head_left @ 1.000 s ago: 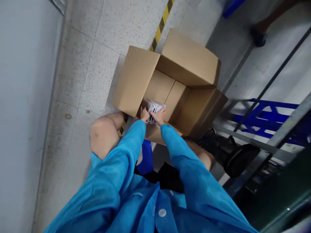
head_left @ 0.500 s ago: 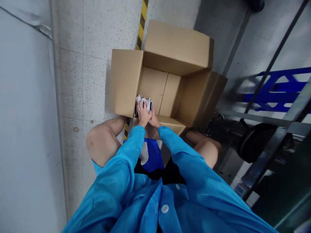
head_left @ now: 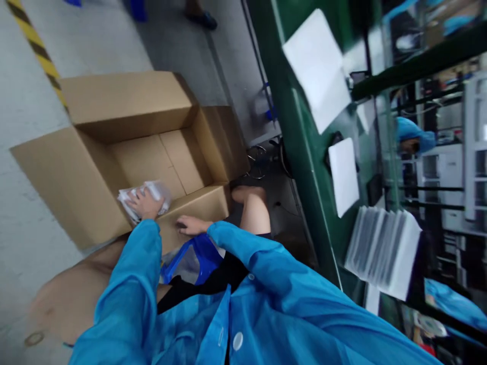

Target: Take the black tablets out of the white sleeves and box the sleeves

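My left hand (head_left: 146, 204) lies with spread fingers on a row of thin white packets (head_left: 154, 188) in the near left corner of an open cardboard box (head_left: 139, 157). It presses against them; their exact kind is blurred. My right hand (head_left: 193, 225) is outside the box, close to its near flap (head_left: 205, 205). Its fingers are loosely curled, with a dark gap by the thumb and no object visible in them. The box stands on the floor between my knees, flaps folded outward, its bottom partly bare.
At right runs a green bench (head_left: 304, 152) bearing a stack of white flat pieces (head_left: 382, 251) and white sheets (head_left: 317, 66). Blue plastic (head_left: 207, 256) sits below the box. A person in a blue cap (head_left: 414, 136) is beyond the bench. Yellow-black tape (head_left: 38, 48) marks the floor.
My view has turned right, bringing the green bench into sight. My right hand has left the packets and come out over the near flap; my left hand stays on them.
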Available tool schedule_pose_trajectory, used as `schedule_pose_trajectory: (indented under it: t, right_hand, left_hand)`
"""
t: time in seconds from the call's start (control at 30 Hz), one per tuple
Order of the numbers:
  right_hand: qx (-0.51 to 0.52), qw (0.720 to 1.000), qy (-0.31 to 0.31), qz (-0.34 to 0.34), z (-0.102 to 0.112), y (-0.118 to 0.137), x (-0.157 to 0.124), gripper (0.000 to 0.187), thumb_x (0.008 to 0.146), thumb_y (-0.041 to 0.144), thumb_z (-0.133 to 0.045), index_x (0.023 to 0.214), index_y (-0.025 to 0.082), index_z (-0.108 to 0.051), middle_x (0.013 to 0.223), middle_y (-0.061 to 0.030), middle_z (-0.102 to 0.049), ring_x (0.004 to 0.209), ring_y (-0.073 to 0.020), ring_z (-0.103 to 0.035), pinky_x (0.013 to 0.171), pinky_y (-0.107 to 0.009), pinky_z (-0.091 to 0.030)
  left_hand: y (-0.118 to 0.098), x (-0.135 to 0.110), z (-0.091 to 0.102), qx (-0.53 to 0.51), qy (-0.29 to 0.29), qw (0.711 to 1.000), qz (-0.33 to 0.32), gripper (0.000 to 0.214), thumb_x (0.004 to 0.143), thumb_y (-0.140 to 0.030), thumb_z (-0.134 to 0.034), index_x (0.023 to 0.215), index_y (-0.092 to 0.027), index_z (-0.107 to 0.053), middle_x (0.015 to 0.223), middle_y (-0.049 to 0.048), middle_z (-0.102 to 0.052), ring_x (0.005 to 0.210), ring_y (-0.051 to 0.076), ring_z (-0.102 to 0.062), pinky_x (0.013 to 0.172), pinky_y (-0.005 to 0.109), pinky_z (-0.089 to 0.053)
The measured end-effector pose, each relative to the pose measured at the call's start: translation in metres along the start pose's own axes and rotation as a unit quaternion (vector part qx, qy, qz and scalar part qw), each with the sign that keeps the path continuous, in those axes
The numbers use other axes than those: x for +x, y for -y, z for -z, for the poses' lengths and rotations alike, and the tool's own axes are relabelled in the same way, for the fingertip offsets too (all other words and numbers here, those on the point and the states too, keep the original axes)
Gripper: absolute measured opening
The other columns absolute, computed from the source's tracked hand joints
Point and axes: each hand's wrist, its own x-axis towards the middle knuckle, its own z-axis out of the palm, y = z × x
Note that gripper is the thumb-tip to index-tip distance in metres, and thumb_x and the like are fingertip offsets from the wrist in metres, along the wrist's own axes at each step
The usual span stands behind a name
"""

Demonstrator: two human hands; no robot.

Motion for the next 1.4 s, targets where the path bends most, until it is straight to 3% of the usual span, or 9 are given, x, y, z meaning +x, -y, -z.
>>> schedule_pose_trajectory:
  t: [0.2,0.37,0.43,0.53,0.63,0.83,1.0,1.13,1.4]
  right_hand:
    - [0.108,0.989,-0.095,0.03,0.013,-0.01,-0.136,0.017,0.094,0.022,-0.072,0.11,0.017,-0.07,0.119,-0.0074,-0.077,0.109,-0.0202,-0.074,0.101,-0.029,-0.057]
    - [0.133,0.906,-0.398,0.05,0.062,0.028,-0.329,0.025,0.101,0.038,-0.064,0.121,0.025,-0.072,0.115,-0.006,-0.079,0.103,-0.0245,-0.077,0.095,-0.039,-0.063]
    - [0.071,0.822,-0.564,0.006,0.073,0.046,-0.416,0.022,0.103,0.038,-0.062,0.116,0.025,-0.074,0.107,-0.0066,-0.077,0.092,-0.0238,-0.076,0.085,-0.039,-0.064]
    - [-0.135,0.517,-0.834,-0.137,0.08,0.044,-0.533,0.027,0.099,0.048,-0.063,0.1,0.022,-0.071,0.098,-0.0085,-0.071,0.094,-0.0265,-0.069,0.087,-0.044,-0.06]
    - [-0.057,0.417,-0.871,-0.251,0.079,-0.001,-0.604,0.044,0.084,0.06,-0.074,0.107,0.023,-0.064,0.121,-0.0118,-0.065,0.115,-0.0308,-0.064,0.097,-0.049,-0.058]
    - [0.33,0.445,-0.811,-0.191,0.069,-0.101,-0.591,0.063,0.072,0.066,-0.083,0.109,0.023,-0.057,0.112,-0.0076,-0.064,0.109,-0.0274,-0.062,0.098,-0.044,-0.056]
    - [0.356,0.31,-0.88,-0.062,0.04,-0.118,-0.559,0.067,0.072,0.066,-0.082,0.116,0.026,-0.052,0.121,-0.0048,-0.059,0.116,-0.0229,-0.061,0.105,-0.04,-0.053]
    - [0.41,0.267,-0.872,0.012,0.021,-0.109,-0.544,0.067,0.074,0.064,-0.082,0.119,0.028,-0.047,0.125,-0.0046,-0.059,0.123,-0.0229,-0.061,0.112,-0.044,-0.05]
    - [0.514,0.288,-0.806,0.058,-0.033,-0.078,-0.535,0.06,0.075,0.055,-0.087,0.12,0.03,-0.056,0.13,-0.0048,-0.065,0.135,-0.0229,-0.061,0.128,-0.056,-0.039]
  left_hand:
    - [-0.009,-0.011,-0.003,0.0,-0.071,0.997,-0.008,0.092,0.079,-0.053,-0.046,0.165,-0.023,-0.033,0.182,0.0199,-0.02,0.17,0.045,-0.007,0.118,0.087,-0.023]
    - [-0.03,-0.022,0.004,-0.001,-0.044,0.995,-0.086,0.087,0.065,-0.047,-0.047,0.151,-0.033,-0.049,0.182,0.0116,-0.023,0.17,0.042,-0.012,0.124,0.08,-0.022]
    - [-0.043,-0.031,0.007,0.002,-0.05,0.994,-0.097,0.086,0.062,-0.045,-0.049,0.147,-0.03,-0.053,0.179,0.0157,-0.03,0.169,0.045,-0.017,0.121,0.08,-0.026]
    - [-0.072,-0.05,0.008,0.013,-0.046,0.99,-0.133,0.072,0.068,-0.043,-0.05,0.137,-0.024,-0.06,0.173,0.0192,-0.038,0.164,0.047,-0.028,0.121,0.075,-0.032]
    - [-0.109,-0.086,0.006,-0.013,-0.05,0.976,-0.21,0.053,0.076,-0.039,-0.053,0.123,-0.017,-0.064,0.163,0.0253,-0.044,0.157,0.049,-0.037,0.121,0.07,-0.034]
    - [-0.166,-0.222,0.013,-0.223,-0.142,0.86,-0.437,0.028,0.086,-0.038,-0.056,0.107,-0.023,-0.064,0.123,0.0161,-0.06,0.128,0.038,-0.061,0.12,0.061,-0.045]
    - [-0.232,-0.327,0.047,-0.272,-0.177,0.729,-0.603,0.022,0.094,-0.038,-0.06,0.114,-0.029,-0.059,0.117,0.009,-0.059,0.117,0.032,-0.066,0.107,0.056,-0.058]
    - [-0.361,-0.371,0.078,-0.242,-0.092,0.627,-0.735,0.041,0.095,-0.047,-0.065,0.128,-0.023,-0.058,0.129,0.013,-0.062,0.132,0.032,-0.06,0.119,0.055,-0.05]
    - [-0.565,-0.37,0.03,-0.118,0.338,0.711,-0.606,0.066,0.085,-0.06,-0.075,0.134,-0.016,-0.067,0.131,0.0166,-0.074,0.132,0.037,-0.065,0.121,0.057,-0.045]
